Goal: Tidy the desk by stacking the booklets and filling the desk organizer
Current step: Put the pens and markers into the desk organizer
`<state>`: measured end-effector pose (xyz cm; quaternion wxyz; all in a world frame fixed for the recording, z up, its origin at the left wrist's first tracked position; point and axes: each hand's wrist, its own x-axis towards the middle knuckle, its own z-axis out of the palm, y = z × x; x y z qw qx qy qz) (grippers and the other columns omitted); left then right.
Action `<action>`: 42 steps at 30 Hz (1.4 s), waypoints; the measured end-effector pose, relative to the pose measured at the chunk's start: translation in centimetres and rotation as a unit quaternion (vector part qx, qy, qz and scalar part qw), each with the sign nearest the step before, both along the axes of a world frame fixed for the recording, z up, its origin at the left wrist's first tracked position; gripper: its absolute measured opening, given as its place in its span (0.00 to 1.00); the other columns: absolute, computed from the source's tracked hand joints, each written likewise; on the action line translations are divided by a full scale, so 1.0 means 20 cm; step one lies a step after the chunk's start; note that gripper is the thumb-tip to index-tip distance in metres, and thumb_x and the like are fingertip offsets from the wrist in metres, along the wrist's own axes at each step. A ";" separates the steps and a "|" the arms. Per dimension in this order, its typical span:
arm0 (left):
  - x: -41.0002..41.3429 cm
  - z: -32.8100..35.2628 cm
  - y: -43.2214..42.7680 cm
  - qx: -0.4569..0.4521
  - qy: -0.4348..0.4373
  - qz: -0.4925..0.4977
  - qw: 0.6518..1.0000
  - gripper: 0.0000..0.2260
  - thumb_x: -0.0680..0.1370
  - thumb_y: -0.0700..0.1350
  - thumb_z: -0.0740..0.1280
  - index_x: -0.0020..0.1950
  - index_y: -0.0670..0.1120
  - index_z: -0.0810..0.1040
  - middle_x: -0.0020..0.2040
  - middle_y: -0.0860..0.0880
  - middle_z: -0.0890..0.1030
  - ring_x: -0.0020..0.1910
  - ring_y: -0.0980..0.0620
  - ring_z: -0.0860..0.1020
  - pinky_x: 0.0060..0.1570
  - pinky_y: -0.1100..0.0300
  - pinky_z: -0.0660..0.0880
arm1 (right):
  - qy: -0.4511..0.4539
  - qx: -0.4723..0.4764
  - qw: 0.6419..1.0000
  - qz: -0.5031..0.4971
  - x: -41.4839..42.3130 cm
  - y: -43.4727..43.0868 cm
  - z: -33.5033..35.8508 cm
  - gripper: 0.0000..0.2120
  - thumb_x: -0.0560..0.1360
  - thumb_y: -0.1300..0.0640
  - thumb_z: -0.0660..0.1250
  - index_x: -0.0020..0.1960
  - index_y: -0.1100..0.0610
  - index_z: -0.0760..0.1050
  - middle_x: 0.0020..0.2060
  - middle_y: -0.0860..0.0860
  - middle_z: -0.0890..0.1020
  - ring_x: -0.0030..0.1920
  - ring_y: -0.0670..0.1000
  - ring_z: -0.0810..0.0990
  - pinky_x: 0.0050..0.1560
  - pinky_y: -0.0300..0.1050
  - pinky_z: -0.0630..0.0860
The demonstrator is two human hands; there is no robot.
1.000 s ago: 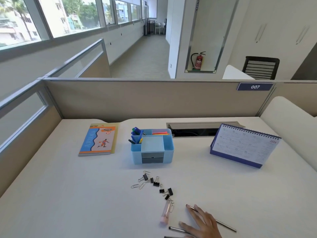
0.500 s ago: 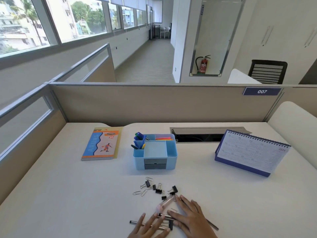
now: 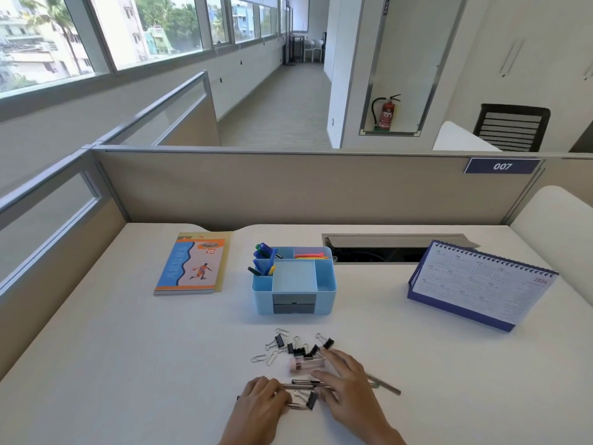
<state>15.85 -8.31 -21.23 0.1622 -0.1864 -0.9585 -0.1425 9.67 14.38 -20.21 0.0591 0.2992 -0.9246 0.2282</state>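
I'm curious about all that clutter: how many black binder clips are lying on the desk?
6. Five binder clips cluster between the blue organizer and the right hand; the sixth clip lies between both hands. Others may hide under the left hand.

1. A blue plate (image 3: 502, 166) on the partition (image 3: 288, 187) reads "007".
2. The desk calendar (image 3: 481, 284) shows "2026" in red.
3. The booklet (image 3: 192, 264) carries a vertical title, too blurred to read.
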 end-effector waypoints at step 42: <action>-0.72 0.52 -0.34 0.312 -0.111 0.328 0.885 0.07 0.74 0.48 0.70 0.50 0.49 0.78 0.50 0.49 0.79 0.46 0.52 0.77 0.47 0.52 0.79 | -0.213 -0.166 0.935 -0.229 -0.28 0.01 0.41 0.07 0.72 0.64 0.69 0.46 0.54 0.83 0.41 0.48 0.83 0.43 0.43 0.80 0.45 0.30 0.73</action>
